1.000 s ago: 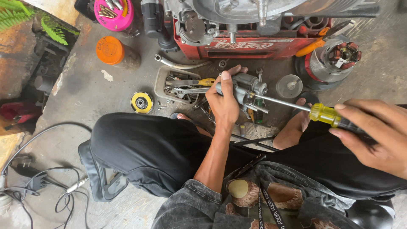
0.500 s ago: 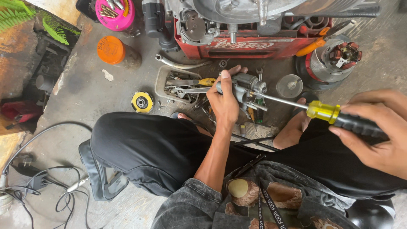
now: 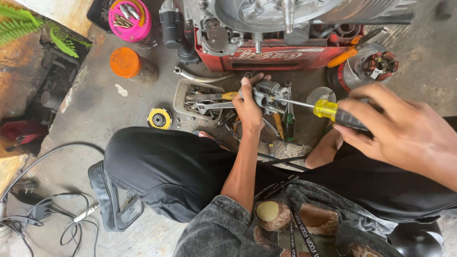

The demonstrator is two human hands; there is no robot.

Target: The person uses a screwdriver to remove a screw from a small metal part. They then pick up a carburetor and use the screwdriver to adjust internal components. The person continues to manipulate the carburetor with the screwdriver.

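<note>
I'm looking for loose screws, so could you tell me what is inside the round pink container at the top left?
The pink container holds several small silvery metal pieces, bolts or bits, lying loose. Whatever lies beneath them is covered, and they are too small to identify exactly.

Yellow-and-black screwdriver [image 3: 333, 113], red crate [image 3: 281, 57], pink tub [image 3: 129, 20], orange lid [image 3: 124, 62]

Black trousers [image 3: 171, 166] cover the legs. The top is a grey washed-denim jacket [image 3: 214, 233]. Both forearms are bare.
</note>
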